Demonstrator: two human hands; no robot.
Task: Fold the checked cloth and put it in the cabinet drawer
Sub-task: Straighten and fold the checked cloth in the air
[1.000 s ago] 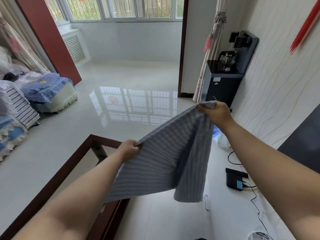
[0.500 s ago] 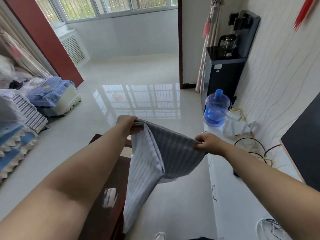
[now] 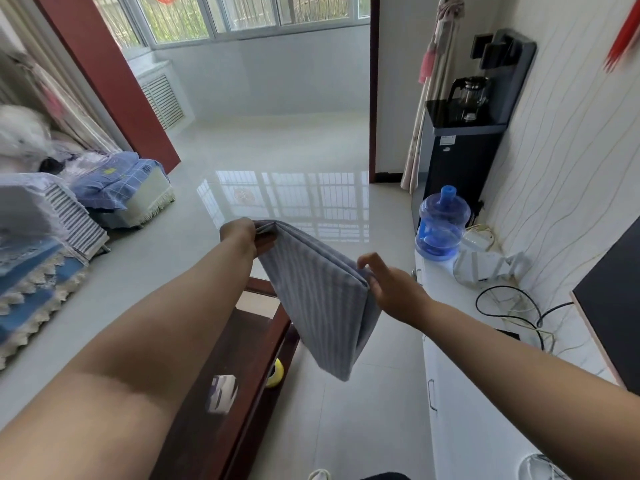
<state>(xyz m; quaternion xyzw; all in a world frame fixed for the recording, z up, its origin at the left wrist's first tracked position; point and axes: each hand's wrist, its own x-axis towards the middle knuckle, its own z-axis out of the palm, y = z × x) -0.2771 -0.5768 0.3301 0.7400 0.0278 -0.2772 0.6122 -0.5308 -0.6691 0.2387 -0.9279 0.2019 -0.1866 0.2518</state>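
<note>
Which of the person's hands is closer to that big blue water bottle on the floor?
The right hand. It holds the cloth corner just left of and below the water bottle; the left hand grips the far corner, well off to the bottle's left.

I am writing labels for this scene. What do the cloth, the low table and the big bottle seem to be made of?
Checked cloth: thin woven fabric, matte, hanging limp in soft folds between left hand and right hand.
Low table: dark reddish wood, probably varnished, since it shines.
Water bottle: clear blue plastic, it seems; light passes through.
</note>
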